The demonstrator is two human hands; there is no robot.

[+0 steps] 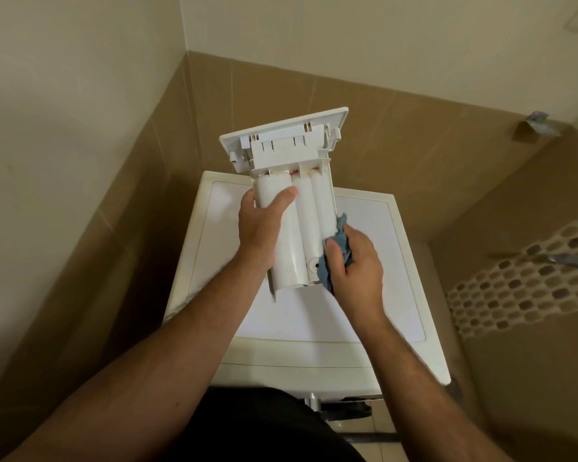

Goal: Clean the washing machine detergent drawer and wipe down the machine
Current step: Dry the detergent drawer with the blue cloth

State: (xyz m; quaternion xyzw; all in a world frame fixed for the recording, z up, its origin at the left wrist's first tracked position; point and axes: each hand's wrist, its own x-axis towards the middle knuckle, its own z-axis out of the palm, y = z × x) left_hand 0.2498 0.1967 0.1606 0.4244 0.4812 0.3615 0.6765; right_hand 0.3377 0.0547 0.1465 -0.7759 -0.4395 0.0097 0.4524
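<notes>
The white detergent drawer (309, 215) is out of the machine and held in the air, underside toward me, its front panel pointing up and away. My left hand (264, 225) grips its left side, thumb across the rounded compartments. My right hand (354, 258) holds a crumpled blue cloth (337, 248) pressed against the drawer's lower right edge. Below both hands stands the white washing machine (364, 315), seen from above.
The machine sits in a corner between a cream and brown wall on the left and a brown tiled wall behind. A mosaic tile band (521, 288) and a metal fitting (571, 260) are on the right wall. Tiled floor shows below the machine's front.
</notes>
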